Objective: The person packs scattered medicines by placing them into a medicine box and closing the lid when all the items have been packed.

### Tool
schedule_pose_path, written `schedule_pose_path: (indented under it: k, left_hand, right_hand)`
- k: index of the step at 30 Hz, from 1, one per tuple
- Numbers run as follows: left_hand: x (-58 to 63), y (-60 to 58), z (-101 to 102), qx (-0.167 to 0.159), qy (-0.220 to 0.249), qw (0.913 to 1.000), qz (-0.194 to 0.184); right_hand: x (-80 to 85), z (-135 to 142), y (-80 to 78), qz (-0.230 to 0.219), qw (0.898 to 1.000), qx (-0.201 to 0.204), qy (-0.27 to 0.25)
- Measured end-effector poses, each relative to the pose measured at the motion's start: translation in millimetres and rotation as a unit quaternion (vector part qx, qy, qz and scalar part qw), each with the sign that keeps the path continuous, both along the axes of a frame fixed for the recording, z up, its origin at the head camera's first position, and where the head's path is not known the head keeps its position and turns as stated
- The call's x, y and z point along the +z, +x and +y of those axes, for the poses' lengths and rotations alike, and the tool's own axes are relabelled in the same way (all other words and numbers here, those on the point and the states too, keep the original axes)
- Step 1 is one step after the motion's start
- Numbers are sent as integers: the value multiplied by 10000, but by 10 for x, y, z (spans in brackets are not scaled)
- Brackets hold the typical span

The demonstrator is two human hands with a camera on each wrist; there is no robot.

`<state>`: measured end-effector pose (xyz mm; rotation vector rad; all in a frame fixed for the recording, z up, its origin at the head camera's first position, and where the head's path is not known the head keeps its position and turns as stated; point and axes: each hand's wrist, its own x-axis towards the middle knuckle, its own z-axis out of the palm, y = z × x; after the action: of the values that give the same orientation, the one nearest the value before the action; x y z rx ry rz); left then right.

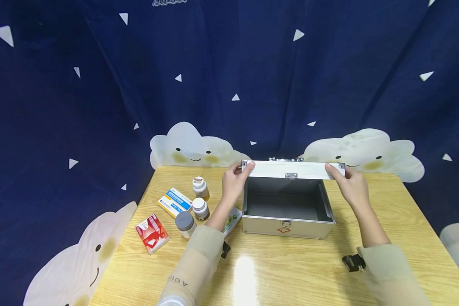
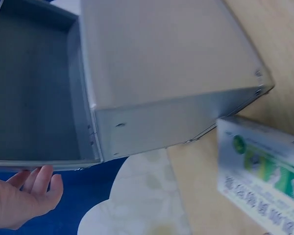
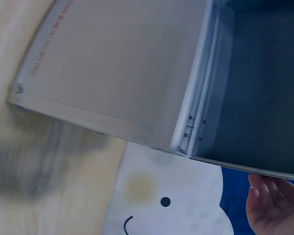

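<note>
A silver metal first-aid case [image 1: 287, 227] stands on the table with its lid [image 1: 275, 169] raised. My left hand [image 1: 235, 182] holds the lid's left end, thumb over the front edge and fingers behind. At the opposite end, my right hand [image 1: 352, 187] grips the lid in the same way. The grey inside of the case shows below the lid, and a small latch [image 1: 291, 175] hangs at the middle of the lid's front edge. In the left wrist view, the fingers [image 2: 41, 181] curl at the lid's side; the right wrist view shows the right fingers [image 3: 267, 188] likewise.
Left of the case lies a green and white medicine box [image 2: 259, 171], partly behind my left forearm. Farther left are a white bottle [image 1: 200, 208], another white bottle [image 1: 200, 186], a grey-capped bottle [image 1: 185, 223], a blue and white box [image 1: 175, 202] and a red box [image 1: 152, 233].
</note>
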<state>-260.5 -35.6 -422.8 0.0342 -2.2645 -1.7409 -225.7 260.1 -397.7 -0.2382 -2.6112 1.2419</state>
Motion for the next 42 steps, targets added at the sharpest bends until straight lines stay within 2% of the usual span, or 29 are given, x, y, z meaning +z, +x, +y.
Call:
schedule_pose_path:
  k: [8, 12, 16, 19, 22, 24, 28, 31, 35, 39, 42]
  left_hand:
    - [163, -138, -35, -8, -368, 9982, -473]
    - [223, -210, -50, -127, -460, 9965, -690]
    - [270, -263, -64, -196, -513, 9947, -864]
    - [296, -294, -69, -147, -590, 9945, -858]
    - [312, -326, -66, -134, -674, 9942, -833]
    - [324, -340, -64, -156, -687, 9940, -832]
    - [336, -360, -53, -247, -639, 9939, -867]
    - [329, -375, -38, -287, -607, 9937, -894]
    - [305, -394, -23, -230, -546, 9953, -762]
    - [235, -395, -18, -212, -597, 9967, -500]
    - [180, -392, -24, -337, -693, 9963, -372]
  right_hand:
    - [117, 23, -153, -195, 9994, 202, 210]
    - [105, 55, -195, -138, 9994, 309, 61]
    - [27, 132, -206, -157, 9963, 762, -372]
    - [-76, 181, -220, -146, 9909, 1202, -592]
    - [-201, 190, -263, 112, 9890, 1346, -600]
    - [-281, 177, -310, 475, 9908, 1176, -471]
    - [-405, 143, -408, 1263, 9904, 553, -115]
    - [-450, 130, -452, 1594, 9870, 179, 118]
    - [-462, 125, -495, 1793, 9833, 64, 318]
    - [-459, 133, -522, 1753, 9837, 150, 372]
    - [-454, 136, -550, 1708, 9844, 162, 398]
